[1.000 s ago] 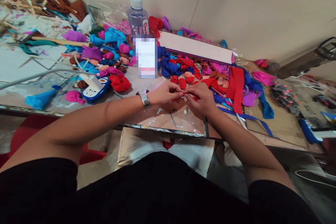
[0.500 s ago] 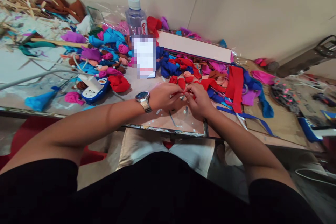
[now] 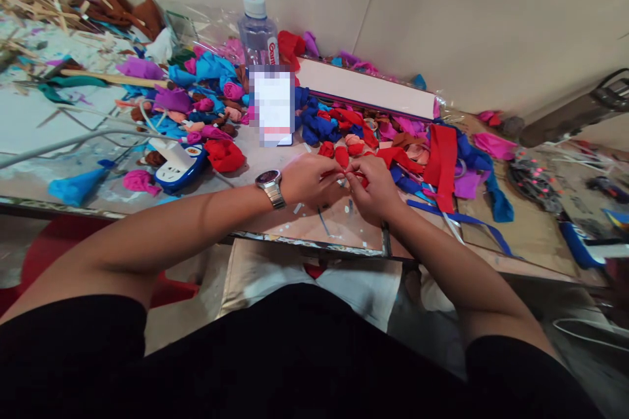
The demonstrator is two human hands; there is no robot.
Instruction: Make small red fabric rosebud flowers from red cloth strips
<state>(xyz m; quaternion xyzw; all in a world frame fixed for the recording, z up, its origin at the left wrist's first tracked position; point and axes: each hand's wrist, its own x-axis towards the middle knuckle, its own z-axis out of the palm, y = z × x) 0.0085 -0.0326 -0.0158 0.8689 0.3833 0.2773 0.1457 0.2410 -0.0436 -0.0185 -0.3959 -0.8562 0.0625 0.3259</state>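
Note:
A small piece of red fabric [image 3: 343, 157] sticks up between my two hands, above the front part of the table. My left hand [image 3: 312, 178], with a metal watch [image 3: 270, 188] on its wrist, pinches it from the left. From the right, my right hand [image 3: 372, 184] pinches the same piece, and the fingertips of both hands nearly meet. Just behind them lies a heap of red, blue and peach fabric pieces [image 3: 354, 141]. A wide red strip [image 3: 441, 167] rests to the right of my right hand.
A phone [image 3: 272, 105] stands before a bottle [image 3: 258, 36]. To the left are a power socket [image 3: 179, 170], colourful fabric bundles [image 3: 171, 98] and green-handled pliers [image 3: 73, 82]. A long white box [image 3: 366, 86] lies behind; a blue ribbon [image 3: 462, 215] is at the right.
The view has shifted very slightly. Both hands keep their pinch on the red fabric, and the watch on my left wrist has turned a little.

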